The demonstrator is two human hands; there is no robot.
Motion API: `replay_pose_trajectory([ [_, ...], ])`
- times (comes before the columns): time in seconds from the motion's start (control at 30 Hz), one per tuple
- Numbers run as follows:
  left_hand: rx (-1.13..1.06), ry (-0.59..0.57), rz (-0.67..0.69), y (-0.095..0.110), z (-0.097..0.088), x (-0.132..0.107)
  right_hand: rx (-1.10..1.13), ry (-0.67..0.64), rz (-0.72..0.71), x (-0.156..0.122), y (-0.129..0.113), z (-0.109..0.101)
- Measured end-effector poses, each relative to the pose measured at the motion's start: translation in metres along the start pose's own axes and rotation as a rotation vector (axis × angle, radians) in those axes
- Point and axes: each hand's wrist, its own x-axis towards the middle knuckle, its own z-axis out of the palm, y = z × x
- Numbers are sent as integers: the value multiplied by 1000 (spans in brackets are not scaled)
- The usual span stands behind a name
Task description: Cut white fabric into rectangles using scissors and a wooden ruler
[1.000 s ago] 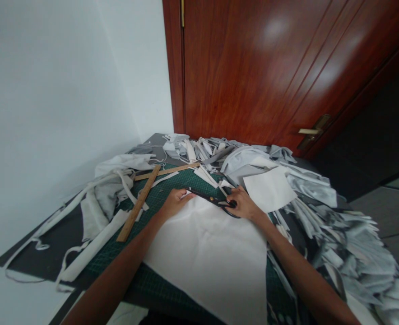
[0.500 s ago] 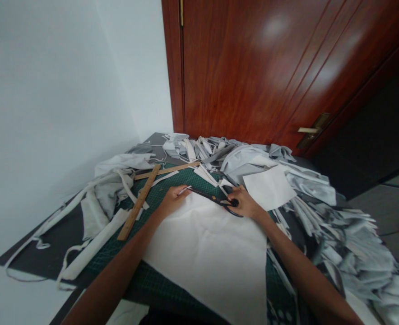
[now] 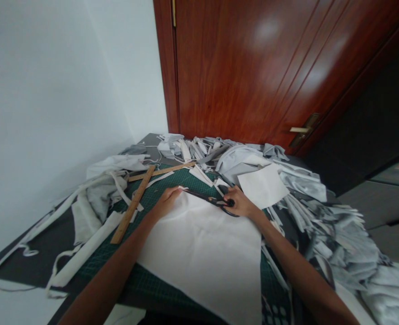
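A red-brown wooden door (image 3: 240,67) fills the upper right. Below it, grey-and-white fabric scraps (image 3: 341,239) heap around a green cutting mat (image 3: 141,284). A white cloth sheet (image 3: 199,257) lies on the mat, a wooden ruler (image 3: 132,207) to its left. The open left hand (image 3: 165,203) presses flat on the sheet's far edge; the right hand (image 3: 240,203) grips black scissors (image 3: 206,198), blades along that edge. Firm, flat pressure should stop the cloth creeping.

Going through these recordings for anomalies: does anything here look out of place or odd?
Mostly clutter: grey-and-white fabric offcuts heap around the green cutting mat, and one wooden ruler lies askew across another wooden ruler. The white fabric sheet under the left hand and the black scissors in the right hand look undamaged.
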Motion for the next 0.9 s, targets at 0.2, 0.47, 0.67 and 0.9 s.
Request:
replay_pose_trajectory([
  [0.2, 24, -35, 19, 1, -2, 1, -2, -7, -5, 2, 0, 2],
  [0.47, 50, -80, 33, 7, -2, 2, -7, 1, 9, 5, 2, 8],
  [0.67, 63, -79, 26, 9, -2, 2, -23, 7, 8, 7, 1, 11],
  [0.9, 69, -77, -6, 7, -2, 1, -64, 30, 18, 9, -8, 9],
])
